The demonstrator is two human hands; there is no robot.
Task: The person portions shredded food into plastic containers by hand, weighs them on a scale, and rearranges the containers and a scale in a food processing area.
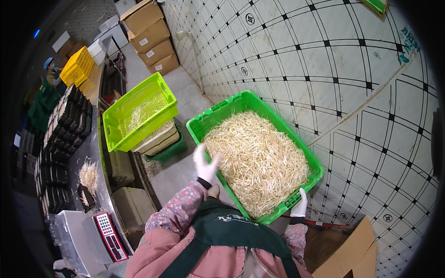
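Observation:
A green plastic crate (314, 158) heaped with bean sprouts (257, 163) stands before me, beside the tiled wall. My right hand (299, 205), in a white glove, grips its near right end by the slotted handle; the fingertips curl over the rim. My left hand (205, 164), also gloved and slightly blurred, is at the crate's left long side, thumb and fingers apart. Nothing shows in that hand, and whether it touches the rim is unclear. What supports the crate is hidden.
Left of it, a lime-green crate (139, 111) with a few sprouts tops other bins. A steel table (74, 156) carries stacked black trays (69, 114), loose sprouts (89, 175) and a scale (110, 236). Cardboard boxes (153, 38) stand behind; an open carton (351, 250) is at right. A person (54, 74) works far left.

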